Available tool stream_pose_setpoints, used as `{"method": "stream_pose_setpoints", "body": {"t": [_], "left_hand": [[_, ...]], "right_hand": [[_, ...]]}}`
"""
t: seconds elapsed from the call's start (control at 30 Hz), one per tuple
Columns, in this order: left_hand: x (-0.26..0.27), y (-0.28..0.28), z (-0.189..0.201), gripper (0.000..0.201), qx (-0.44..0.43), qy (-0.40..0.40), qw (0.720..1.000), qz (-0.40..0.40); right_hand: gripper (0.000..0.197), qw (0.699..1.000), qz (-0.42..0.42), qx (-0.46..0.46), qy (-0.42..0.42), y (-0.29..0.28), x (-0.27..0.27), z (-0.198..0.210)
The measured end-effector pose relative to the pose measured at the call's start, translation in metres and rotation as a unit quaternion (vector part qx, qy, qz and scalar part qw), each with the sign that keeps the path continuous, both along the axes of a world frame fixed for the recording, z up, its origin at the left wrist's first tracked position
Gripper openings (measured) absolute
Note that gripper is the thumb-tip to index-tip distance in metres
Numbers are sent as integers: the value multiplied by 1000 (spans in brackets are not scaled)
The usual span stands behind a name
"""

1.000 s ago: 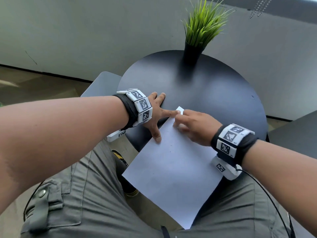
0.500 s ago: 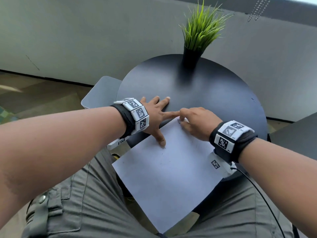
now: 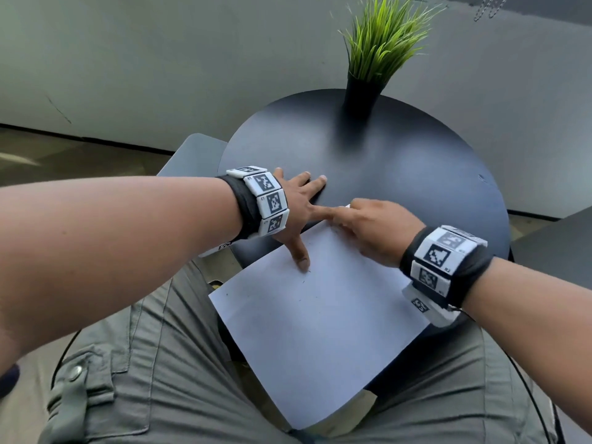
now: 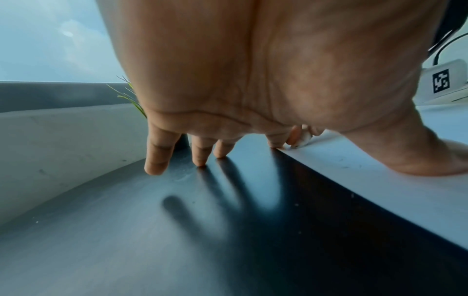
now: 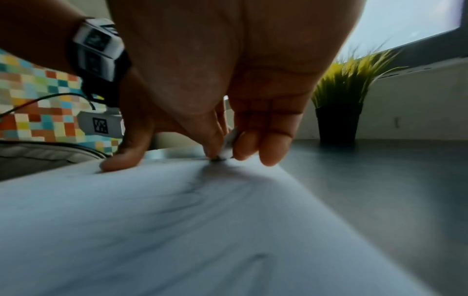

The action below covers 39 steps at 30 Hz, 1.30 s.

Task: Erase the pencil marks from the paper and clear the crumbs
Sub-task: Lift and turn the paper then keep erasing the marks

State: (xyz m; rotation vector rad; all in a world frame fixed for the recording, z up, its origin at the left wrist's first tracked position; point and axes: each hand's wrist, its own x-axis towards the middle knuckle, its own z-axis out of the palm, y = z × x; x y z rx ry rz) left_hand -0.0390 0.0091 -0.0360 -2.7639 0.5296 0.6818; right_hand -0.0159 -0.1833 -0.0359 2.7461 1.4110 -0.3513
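The right hand (image 3: 378, 230) pinched a small white block eraser (image 5: 229, 145) in a tight grip, its tip on the far corner of the thin white sheet of paper (image 3: 320, 322). The left hand (image 3: 299, 208) lay flat, thumb pinning the sheet to the round black desk (image 3: 400, 161). Light and floppy, overhanging the desk's near edge, the paper would probably crumple unless held close beside the eraser.

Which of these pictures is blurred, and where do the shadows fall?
Right wrist view: the white sheet of paper is streaked with motion blur and the right hand is dark against the bright window. Left wrist view: sharper; the left hand casts a finger-shaped shadow on the round black table. Head view: mostly sharp, only the right hand's fingers smear slightly.
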Motion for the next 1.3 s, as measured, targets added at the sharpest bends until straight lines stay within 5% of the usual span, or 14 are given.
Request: {"method": "stream_pose_setpoints", "body": {"t": [0.17, 0.33, 0.5, 0.63, 0.8, 0.97, 1.1, 1.3], "left_hand": [[-1, -1, 0, 134, 13, -3, 1000, -5], [0, 1, 0, 130, -3, 3, 1000, -3], [-1, 0, -1, 131, -1, 4, 1000, 4], [0, 1, -1, 129, -12, 9, 1000, 10], [0, -1, -1, 132, -3, 10, 1000, 18], [-1, 0, -1, 128, -13, 12, 1000, 23], [-1, -1, -3, 132, 1, 4, 1000, 26], [-1, -2, -2, 131, -8, 14, 1000, 26]], "right_hand": [[25, 988, 133, -50, 53, 4, -39, -4], [15, 999, -13, 23, -18, -14, 9, -2], [14, 989, 143, -25, 34, -10, -34, -6], [12, 999, -5, 42, -19, -13, 7, 1], [14, 989, 146, -23, 30, -9, -37, -7], [13, 998, -9, 33, -43, -8, 1, -2], [17, 988, 149, 10, 38, -7, -49, -9], [11, 996, 0, 65, -57, -13, -4, -6]]}}
